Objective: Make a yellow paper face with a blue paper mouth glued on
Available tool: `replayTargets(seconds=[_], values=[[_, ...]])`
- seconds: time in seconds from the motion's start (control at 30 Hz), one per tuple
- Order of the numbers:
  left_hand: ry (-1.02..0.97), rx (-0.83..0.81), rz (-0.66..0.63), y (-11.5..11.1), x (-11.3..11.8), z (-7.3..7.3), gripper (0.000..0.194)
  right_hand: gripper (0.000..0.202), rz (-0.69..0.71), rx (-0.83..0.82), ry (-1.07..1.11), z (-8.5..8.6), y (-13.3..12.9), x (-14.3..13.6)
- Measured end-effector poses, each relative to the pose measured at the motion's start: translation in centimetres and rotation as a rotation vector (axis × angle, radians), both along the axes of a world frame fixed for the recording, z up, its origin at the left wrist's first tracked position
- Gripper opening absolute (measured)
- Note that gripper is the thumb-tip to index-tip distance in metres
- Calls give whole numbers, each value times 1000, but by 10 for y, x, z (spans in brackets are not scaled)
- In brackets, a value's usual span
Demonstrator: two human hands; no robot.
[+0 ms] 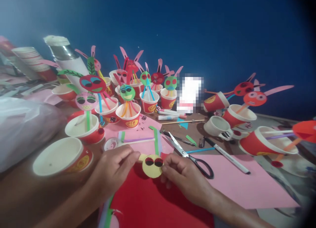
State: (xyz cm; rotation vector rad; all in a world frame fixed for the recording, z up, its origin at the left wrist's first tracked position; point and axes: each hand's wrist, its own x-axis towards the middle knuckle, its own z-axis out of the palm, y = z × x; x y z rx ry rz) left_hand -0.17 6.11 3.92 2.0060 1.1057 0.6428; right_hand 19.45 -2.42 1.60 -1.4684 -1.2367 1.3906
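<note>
A round yellow paper face [152, 172] with two dark red and black eyes is held up above a red sheet of paper [158, 201]. My right hand [185, 175] is closed on its right edge between thumb and fingers. At its upper left, my left hand [113, 165] pinches the end of a small pale yellow paper strip [142, 157]. Whether this strip is joined to the face or lies behind it, I cannot tell. Just beyond my right hand, scissors [184, 152] with black handles lie with their blades slightly apart.
Several red and white paper cups [128, 116] with paper-faced figures stand behind my hands. An empty cup [59, 155] is at the left, near a plastic bag [22, 129]. Pink paper [242, 182], a marker [232, 158] and a white mug [217, 126] lie rightward.
</note>
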Motion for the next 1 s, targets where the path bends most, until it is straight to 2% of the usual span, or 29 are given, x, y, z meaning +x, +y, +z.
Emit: replayTargets(seconds=[0.07, 0.17, 0.23, 0.3, 0.47, 0.77, 1.0], values=[[-94, -116, 59, -3, 2, 3, 27, 23, -81, -13, 51, -2, -2, -3], [-158, -316, 92, -7, 5, 0, 20, 24, -111, -26, 67, -6, -7, -8], [-156, -412, 27, -9, 7, -6, 19, 25, -100, -23, 35, -10, -10, -11], [-167, -440, -86, -9, 7, -12, 21, 25, -89, -1, -4, -14, -12, -12], [-136, -473, -131, -8, 5, -19, 21, 25, -58, 26, -91, -19, -14, -14], [26, -358, -137, -10, 2, -10, 18, 20, 13, 134, -393, -16, -12, -15], [290, -91, -160, -13, -5, -14, 17, 18, 96, 178, -604, -13, -13, -15]])
